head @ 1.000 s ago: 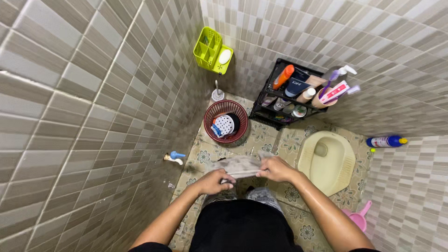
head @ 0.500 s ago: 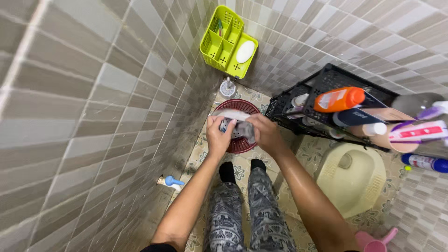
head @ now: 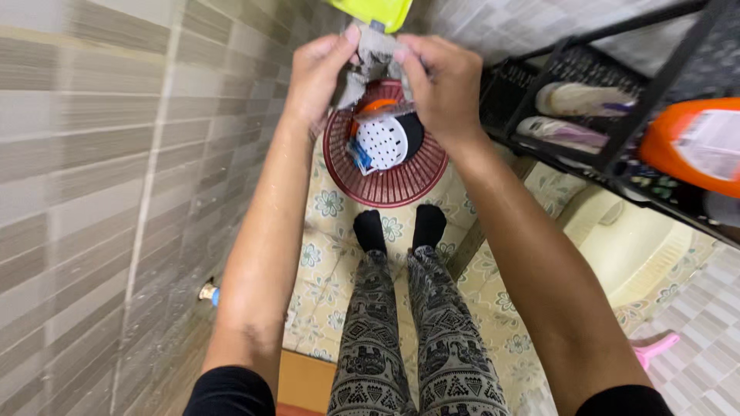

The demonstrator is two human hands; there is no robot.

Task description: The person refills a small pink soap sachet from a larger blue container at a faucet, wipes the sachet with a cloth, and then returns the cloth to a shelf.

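Note:
My left hand (head: 320,71) and my right hand (head: 438,83) are raised close together, both gripping a crumpled grey cloth (head: 368,55) between them. The cloth hangs above a round dark-red plastic basket (head: 389,185) on the floor. Inside the basket lie a white perforated disc (head: 381,142), something black, something orange and a small blue item. My legs in patterned grey trousers (head: 408,339) and black socks (head: 368,229) stand just in front of the basket.
A tiled wall runs close along the left. A black rack (head: 617,139) with an orange bottle (head: 690,146) stands at the right. A cream squat toilet (head: 640,246) and a pink scoop (head: 655,348) lie lower right. A lime caddy (head: 374,11) hangs at top.
The view has tipped down and closer. Both hands have risen with the cloth toward the top of the view, above the basket, and the cloth looks more bunched.

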